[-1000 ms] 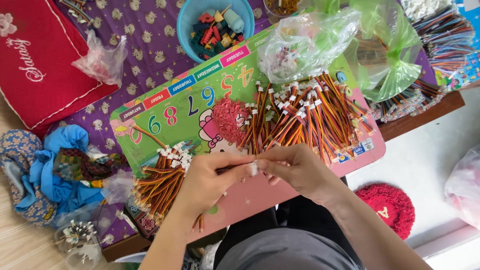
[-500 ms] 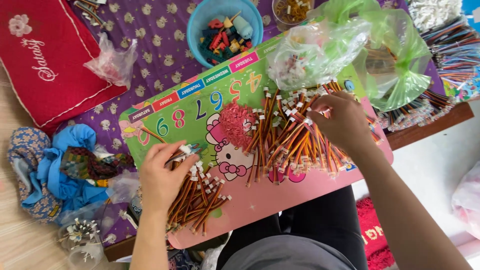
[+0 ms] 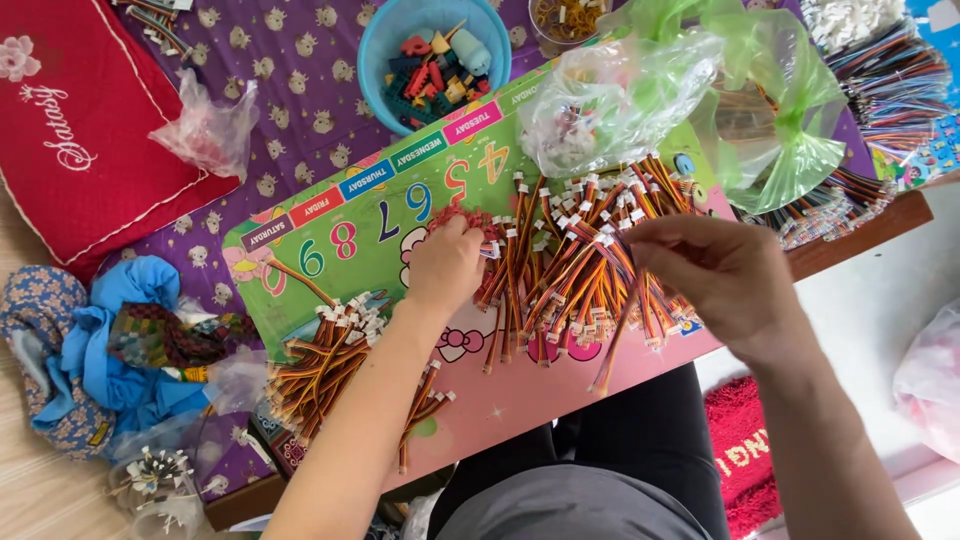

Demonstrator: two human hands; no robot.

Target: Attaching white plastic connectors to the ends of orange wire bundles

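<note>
A big heap of short orange, red and black wire cables [image 3: 570, 270] with white plugs lies on a green and pink lap board [image 3: 520, 400]. My left hand [image 3: 445, 265] rests knuckles-up on the heap's left edge, its fingertips curled into a red tangle [image 3: 468, 218] and hidden. My right hand [image 3: 720, 275] hovers over the heap's right side, its fingers pinched on a wire cable [image 3: 615, 350] that hangs down toward the board's pink part. A smaller bundle of the same cables [image 3: 320, 365] lies at the board's left end.
A blue bowl of small coloured pieces [image 3: 435, 55] stands behind the board. Clear and green plastic bags [image 3: 700, 90] lie at the back right, more cable bundles [image 3: 885, 70] beyond them. A red cushion [image 3: 70, 130] and blue cloth [image 3: 110, 340] lie left.
My left hand has gone from the small left bundle to the main heap. My right hand has drawn back from the heap with a cable pinched in its fingers.
</note>
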